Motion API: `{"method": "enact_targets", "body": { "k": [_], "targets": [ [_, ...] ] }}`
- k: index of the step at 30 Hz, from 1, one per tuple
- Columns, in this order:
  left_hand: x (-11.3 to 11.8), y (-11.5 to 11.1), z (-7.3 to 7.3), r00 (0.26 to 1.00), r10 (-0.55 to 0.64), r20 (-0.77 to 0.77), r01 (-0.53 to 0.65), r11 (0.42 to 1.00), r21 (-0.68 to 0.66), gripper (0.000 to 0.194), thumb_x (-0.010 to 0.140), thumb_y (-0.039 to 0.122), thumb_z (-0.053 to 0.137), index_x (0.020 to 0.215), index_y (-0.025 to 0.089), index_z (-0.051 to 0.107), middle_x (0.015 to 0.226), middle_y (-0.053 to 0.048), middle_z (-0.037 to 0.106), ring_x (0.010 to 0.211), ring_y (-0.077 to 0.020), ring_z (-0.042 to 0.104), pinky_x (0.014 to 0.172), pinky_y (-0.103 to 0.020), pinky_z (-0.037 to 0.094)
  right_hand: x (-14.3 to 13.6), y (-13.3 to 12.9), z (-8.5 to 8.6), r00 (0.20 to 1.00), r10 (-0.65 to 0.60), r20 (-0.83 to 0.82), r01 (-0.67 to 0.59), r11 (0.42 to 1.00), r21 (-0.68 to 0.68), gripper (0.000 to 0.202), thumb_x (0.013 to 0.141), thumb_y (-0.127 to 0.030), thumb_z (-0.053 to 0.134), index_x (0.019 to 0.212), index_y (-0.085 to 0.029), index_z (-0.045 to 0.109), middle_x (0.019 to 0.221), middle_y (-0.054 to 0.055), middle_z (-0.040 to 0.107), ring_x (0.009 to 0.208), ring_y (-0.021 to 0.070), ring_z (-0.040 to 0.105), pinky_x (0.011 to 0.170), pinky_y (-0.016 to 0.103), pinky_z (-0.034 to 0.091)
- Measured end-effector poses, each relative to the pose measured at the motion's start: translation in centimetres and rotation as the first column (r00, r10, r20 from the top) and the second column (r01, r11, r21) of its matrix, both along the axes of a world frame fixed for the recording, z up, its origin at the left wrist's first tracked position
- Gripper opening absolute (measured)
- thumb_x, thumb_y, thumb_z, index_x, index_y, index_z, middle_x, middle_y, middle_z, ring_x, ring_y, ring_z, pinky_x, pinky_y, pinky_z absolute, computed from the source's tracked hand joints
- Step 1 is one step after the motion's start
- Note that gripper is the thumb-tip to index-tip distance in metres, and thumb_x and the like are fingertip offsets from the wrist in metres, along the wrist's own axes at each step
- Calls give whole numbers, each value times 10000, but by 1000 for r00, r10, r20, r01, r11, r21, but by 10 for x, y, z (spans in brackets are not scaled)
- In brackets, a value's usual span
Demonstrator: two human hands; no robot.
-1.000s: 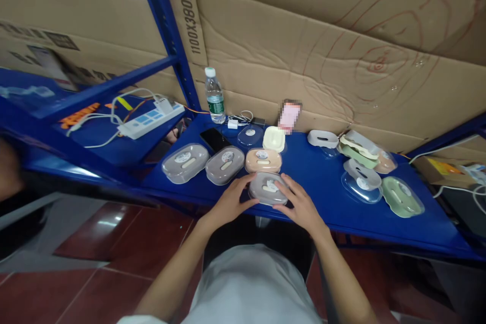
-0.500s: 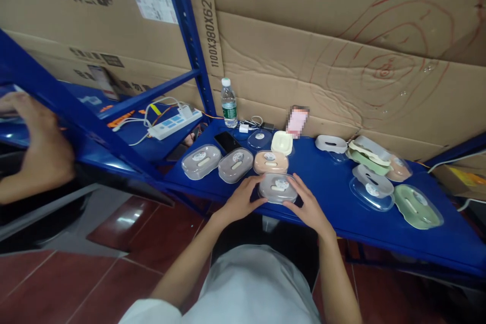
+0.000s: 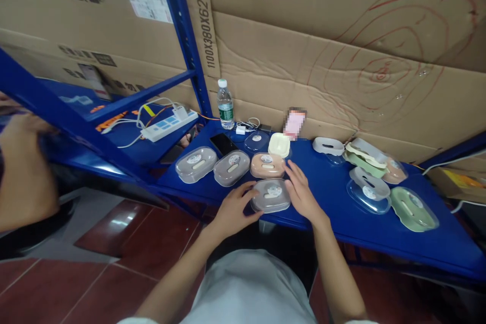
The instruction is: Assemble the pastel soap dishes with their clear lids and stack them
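A grey soap box (image 3: 271,196) with a clear lid and a round sticker lies at the front edge of the blue table. My left hand (image 3: 236,208) grips its left end, fingers on the far side and thumb on the near side. Fingers stretched, my right hand (image 3: 302,193) is open along the box's right end; its fingertips are close to a peach soap box (image 3: 267,166) just behind. Two more lidded grey boxes, one at the far left (image 3: 196,165) and another beside it (image 3: 231,168), stand left of the peach one. Behind is a cream tray (image 3: 279,145).
Toward the back stand a water bottle (image 3: 225,106), a black phone (image 3: 224,144) and a clear lid (image 3: 257,140). On the right lie a green soap box (image 3: 413,208), a grey insert (image 3: 369,183) and several stacked parts. Another person's arm (image 3: 26,172) is at the left, beyond the blue post.
My right hand has opened and shifted away from the grey box's front corner, its fingers reaching further back. My left hand remains on the box. The view has shifted slightly.
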State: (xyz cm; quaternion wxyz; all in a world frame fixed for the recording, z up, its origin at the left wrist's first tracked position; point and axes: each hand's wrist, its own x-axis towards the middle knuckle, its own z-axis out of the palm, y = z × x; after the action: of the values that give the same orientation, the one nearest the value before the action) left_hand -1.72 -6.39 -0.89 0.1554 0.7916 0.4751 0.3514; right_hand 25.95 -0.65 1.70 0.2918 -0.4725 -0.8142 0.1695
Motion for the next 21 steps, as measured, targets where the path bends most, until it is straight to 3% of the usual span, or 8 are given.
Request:
{"method": "enact_targets", "body": {
  "k": [5,9,12,16,19,21],
  "targets": [
    [-19,-26,-2,984,176,-20,-175,984,36,344,928,370,766,1235,278,642,1495,-99,614,1311,-320,670,1056,-484,603,-24,15,2,984,37,173,-40,999,11,566,1156,-473,271,1695,-320,351,1779,33,304,1680,262,188,1340,591,231],
    [-30,-34,-6,961,276,26,-277,960,40,303,972,427,719,1210,276,609,1461,-111,597,1290,-319,673,969,-447,638,-23,8,-5,970,-14,244,-5,997,74,544,1145,-455,344,1669,-322,402,1746,36,380,1650,276,278,1328,593,251],
    [-28,-31,-10,955,297,16,-298,953,57,342,966,484,731,1217,279,620,1454,-123,588,1268,-338,668,951,-463,639,2,-9,-10,964,-123,237,94,987,131,531,1123,-462,417,1641,-352,451,1707,38,449,1609,301,359,1312,598,273],
    [-14,-18,-16,947,317,-46,-309,942,127,376,956,537,744,1228,288,674,1412,-126,612,1104,-319,693,951,-492,621,61,-30,-15,922,-308,235,274,947,165,558,1107,-495,439,1645,-346,447,1684,75,480,1597,350,374,1275,643,303],
    [6,-3,-17,950,300,-89,-284,946,156,366,987,505,717,1274,282,678,1426,-134,612,1043,-291,690,944,-478,603,91,-38,-10,859,-463,219,416,880,230,632,1110,-501,424,1697,-282,343,1705,139,436,1627,391,308,1264,704,268],
    [24,6,-15,958,261,-120,-243,959,148,341,1024,455,673,1319,283,673,1441,-138,606,1038,-278,692,944,-466,589,91,-44,-3,849,-496,182,445,857,258,678,1115,-492,418,1729,-264,243,1719,153,408,1639,385,284,1270,700,261]
  ]
}}
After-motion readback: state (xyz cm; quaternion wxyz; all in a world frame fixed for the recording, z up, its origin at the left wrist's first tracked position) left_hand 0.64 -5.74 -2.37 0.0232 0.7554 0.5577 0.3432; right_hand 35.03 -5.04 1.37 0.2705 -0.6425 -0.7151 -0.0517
